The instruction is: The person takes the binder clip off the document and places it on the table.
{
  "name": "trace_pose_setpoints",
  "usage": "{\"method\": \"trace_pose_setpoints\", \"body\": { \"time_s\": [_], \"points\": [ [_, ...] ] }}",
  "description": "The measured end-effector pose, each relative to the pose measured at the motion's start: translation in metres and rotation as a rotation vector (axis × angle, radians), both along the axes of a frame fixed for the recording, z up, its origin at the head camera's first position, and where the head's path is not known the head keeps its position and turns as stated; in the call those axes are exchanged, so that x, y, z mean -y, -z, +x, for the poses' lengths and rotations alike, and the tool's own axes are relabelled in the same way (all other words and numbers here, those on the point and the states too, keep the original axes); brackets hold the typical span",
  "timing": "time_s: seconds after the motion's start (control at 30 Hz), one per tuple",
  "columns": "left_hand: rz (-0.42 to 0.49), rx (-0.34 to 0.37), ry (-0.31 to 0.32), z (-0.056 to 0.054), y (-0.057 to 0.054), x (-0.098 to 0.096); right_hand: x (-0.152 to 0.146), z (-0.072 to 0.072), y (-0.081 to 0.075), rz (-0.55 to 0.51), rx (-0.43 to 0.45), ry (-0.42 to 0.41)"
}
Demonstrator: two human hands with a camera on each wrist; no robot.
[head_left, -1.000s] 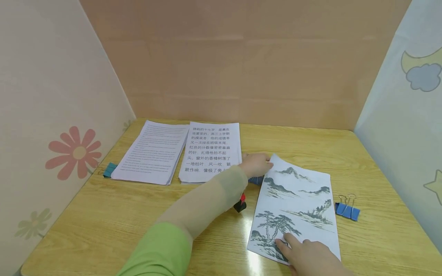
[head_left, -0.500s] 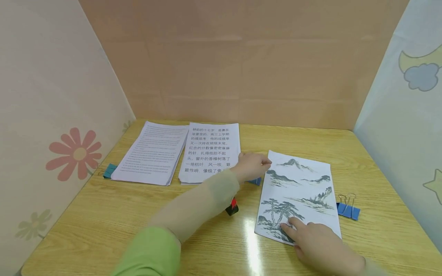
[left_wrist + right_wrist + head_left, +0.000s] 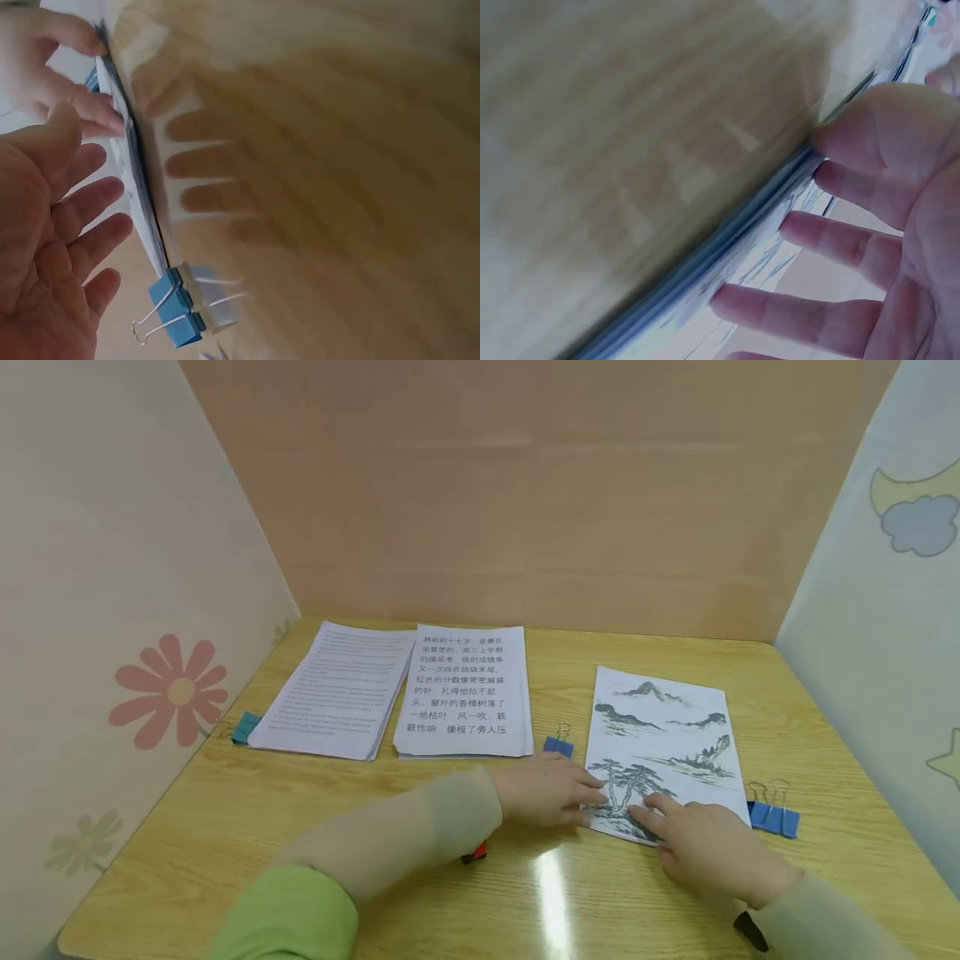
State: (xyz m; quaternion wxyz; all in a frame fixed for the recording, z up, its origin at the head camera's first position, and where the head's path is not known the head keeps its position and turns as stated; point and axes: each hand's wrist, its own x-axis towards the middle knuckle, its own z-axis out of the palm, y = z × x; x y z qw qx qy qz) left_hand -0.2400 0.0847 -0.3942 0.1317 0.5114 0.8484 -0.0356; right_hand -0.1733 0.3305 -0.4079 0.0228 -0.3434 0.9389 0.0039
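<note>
A stack of paper point(image 3: 663, 727) topped by an ink landscape print lies on the right half of the table. My right hand point(image 3: 708, 843) touches its lower end, fingers extended over the print; in the right wrist view the thumb point(image 3: 877, 127) is at the stack's edge. Beside the lower left edge is my left hand point(image 3: 551, 789), palm down and fingers spread, the tips at the print's margin. The left wrist view shows those fingers point(image 3: 94, 199) loosely extended, holding nothing. Blue binder clips flank the stack, one on the left point(image 3: 558, 746) and one on the right point(image 3: 776, 818).
Two more paper stacks lie farther left: one with small print point(image 3: 330, 693), another with large Chinese characters point(image 3: 465, 693). A teal binder clip point(image 3: 245, 728) sits by the leftmost stack. A red-and-black object point(image 3: 475, 853) shows under the left forearm. Walls enclose the table's back and sides.
My left hand has left the stack's upper left corner and come down to its lower left edge. The landscape stack has slid away from me and slightly right, with my right hand following.
</note>
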Motion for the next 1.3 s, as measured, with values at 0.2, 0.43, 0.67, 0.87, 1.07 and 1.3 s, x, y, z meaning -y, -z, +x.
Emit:
{"method": "trace_pose_setpoints", "body": {
  "time_s": [0.2, 0.43, 0.67, 0.87, 1.07, 1.3],
  "points": [
    [-0.104, -0.025, 0.02, 0.0, 0.008, -0.01, -0.011, -0.017, 0.0, -0.014, 0.018, 0.028],
    [-0.201, -0.079, -0.091, -0.009, 0.001, -0.033, -0.022, -0.043, 0.001, 0.002, 0.051, 0.043],
    [-0.241, -0.064, -0.182, -0.026, 0.001, -0.053, -0.03, -0.067, 0.002, 0.03, 0.096, 0.067],
    [-0.246, -0.015, -0.233, -0.036, 0.0, -0.061, -0.035, -0.082, 0.001, 0.046, 0.131, 0.083],
    [-0.236, 0.011, -0.259, -0.039, -0.001, -0.064, -0.037, -0.091, -0.001, 0.06, 0.142, 0.092],
    [-0.248, -0.077, -0.217, -0.033, -0.002, -0.058, -0.031, -0.098, -0.006, 0.066, 0.239, 0.135]
  ]
}}
